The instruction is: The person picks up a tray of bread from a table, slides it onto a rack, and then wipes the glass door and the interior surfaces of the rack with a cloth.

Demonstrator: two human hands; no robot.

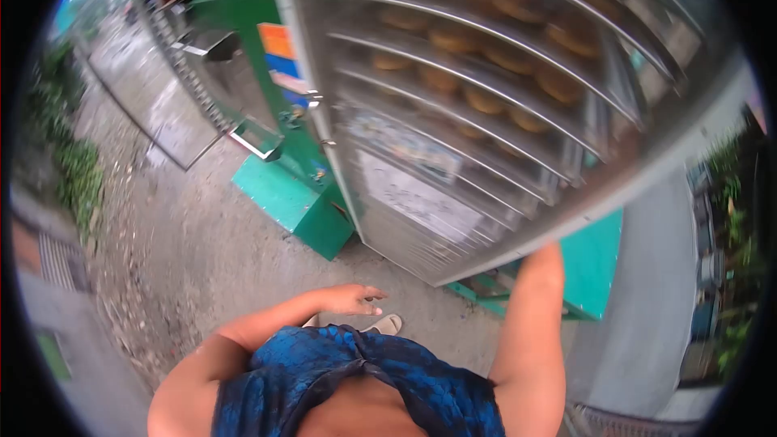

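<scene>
Soft daylight, motion-blurred throughout, with strong fisheye bending and dark corners.

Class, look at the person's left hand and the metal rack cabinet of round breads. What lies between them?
In the head view, only bare concrete ground lies between the empty left hand and the rack cabinet; nothing else shows on that stretch.

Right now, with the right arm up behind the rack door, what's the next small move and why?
Probably bring the left hand up to the glass rack door's near edge to steady it. That hand hangs free and empty over the ground, while the right arm reaches behind the door, its hand hidden. Round breads sit on the trays inside.
</scene>
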